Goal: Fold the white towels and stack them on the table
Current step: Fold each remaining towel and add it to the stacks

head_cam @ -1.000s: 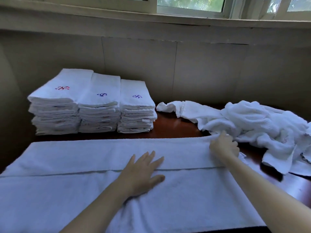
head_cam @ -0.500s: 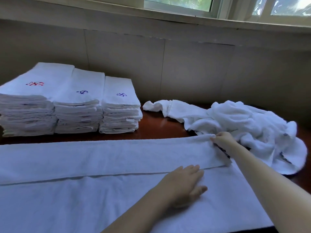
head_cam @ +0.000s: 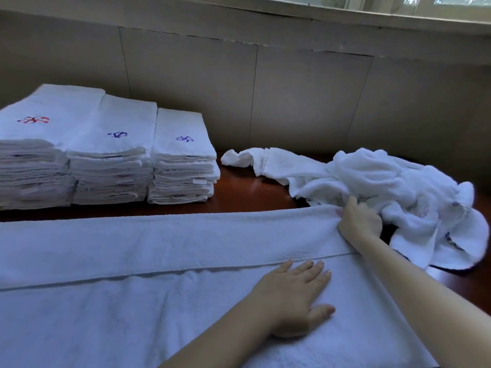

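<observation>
- Beige wall panels rise behind a dark, polished wooden table, and a window sill crosses the top of the view.
- At the table's far left corner, three stacks of folded towels stand side by side, touching. Each top towel bears a small embroidered mark, red on the left stack and blue on the other two.
- Toward the table's far right corner lies a crumpled pile of unfolded towels, with one end trailing left toward the stacks.
- Along the table's near edge lies a spread towel. Its far long side is folded over toward the person, and the edge of that layer makes a straight line across the middle.
- The left hand lies flat, fingers straight, pressing the lower layer just on the near side of that line, near the towel's right end.
- The right hand, fingers curled, pinches the far right corner of the folded layer, just beside the pile.
- The hands are apart, the right one farther from the person.
- The step appears to be squaring the first lengthwise fold.
- To do it well, the flat palm should anchor the cloth while the pinched corner is drawn taut until the short ends line up.
- Wrinkles want smoothing before the next fold, and the corner should stay clear of the loose pile.
</observation>
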Available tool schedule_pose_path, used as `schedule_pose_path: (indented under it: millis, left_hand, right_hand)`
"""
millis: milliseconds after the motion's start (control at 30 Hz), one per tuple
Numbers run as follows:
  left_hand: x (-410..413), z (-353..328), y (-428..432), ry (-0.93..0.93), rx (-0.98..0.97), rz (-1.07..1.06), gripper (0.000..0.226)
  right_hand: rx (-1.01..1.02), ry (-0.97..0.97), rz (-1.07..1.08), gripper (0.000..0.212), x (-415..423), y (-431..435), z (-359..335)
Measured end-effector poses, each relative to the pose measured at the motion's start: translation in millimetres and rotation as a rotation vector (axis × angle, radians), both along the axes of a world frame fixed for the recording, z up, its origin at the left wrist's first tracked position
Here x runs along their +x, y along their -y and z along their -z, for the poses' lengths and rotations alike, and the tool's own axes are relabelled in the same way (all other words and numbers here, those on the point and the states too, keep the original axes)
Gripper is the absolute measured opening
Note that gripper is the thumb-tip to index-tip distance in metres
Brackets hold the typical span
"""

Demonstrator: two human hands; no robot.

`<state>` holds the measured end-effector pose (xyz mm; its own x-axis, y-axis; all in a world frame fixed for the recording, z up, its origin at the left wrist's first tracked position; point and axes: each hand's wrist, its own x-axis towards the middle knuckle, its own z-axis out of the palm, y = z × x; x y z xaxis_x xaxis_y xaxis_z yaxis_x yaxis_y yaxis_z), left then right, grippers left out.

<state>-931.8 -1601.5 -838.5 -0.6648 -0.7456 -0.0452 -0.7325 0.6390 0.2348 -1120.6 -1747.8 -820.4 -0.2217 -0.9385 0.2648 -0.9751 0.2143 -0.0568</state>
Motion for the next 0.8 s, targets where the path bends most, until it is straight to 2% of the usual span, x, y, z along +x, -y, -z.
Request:
schedule_pose_path:
  millis: [67,133,167,200,267,333,367,500,600,633,733,800]
  left_hand:
    - [1.4,-2.1,0.6,-0.114,-0.001,-0.025,0.058]
    - [10.7,-8.6,7.6,-0.295,-0.031,-0.138,0.041]
    - [20.2,-12.1,13.4,-0.342,-0.059,-0.227,0.035]
    - [33.9,-13.9,19.9,-0.33,-0.097,-0.325,0.035]
    - [70.5,-10.0,30.4,-0.129,-0.111,-0.528,0.048]
    - [112.6,-2.4,34.0,0.073,-0.035,-0.702,0.06]
    - [132.2,0.3,34.9,0.108,-0.008,-0.774,0.063]
    - [189.4,1.2,40.9,0.108,0.023,-0.986,0.07]
    - [201.3,2.3,41.3,0.111,0.04,-1.035,0.071]
    - [200.9,3.1,41.4,0.109,0.038,-1.036,0.07]
    - [198.8,2.7,43.0,0.083,0.038,-1.027,0.068]
    - [206.5,1.7,41.5,0.071,0.038,-1.028,0.066]
  right_hand:
    - [-0.14,-0.116,-0.091,0.026,12.9,-8.2,-0.5]
    - [-0.23,-0.028,-0.305,0.02,35.1,-17.2,5.4]
    - [-0.197,0.048,-0.417,0.02,46.0,-21.5,9.9]
    - [-0.101,0.116,-0.499,0.026,55.6,-25.1,16.1]
    - [0.143,0.148,-0.541,0.045,63.3,-27.6,25.4]
    - [0.257,0.141,-0.504,0.057,60.9,-23.2,25.1]
    - [0.284,0.14,-0.489,0.06,59.0,-21.2,24.5]
    - [0.385,0.156,-0.413,0.065,63.9,-18.1,15.9]
    - [0.421,0.091,-0.265,0.057,86.4,-21.8,8.3]
    - [0.422,0.065,-0.276,0.055,101.9,-25.5,7.2]
    - [0.394,0.046,-0.631,0.052,156.8,-47.3,18.6]
    - [0.367,0.052,-0.743,0.053,172.3,-56.5,26.0]
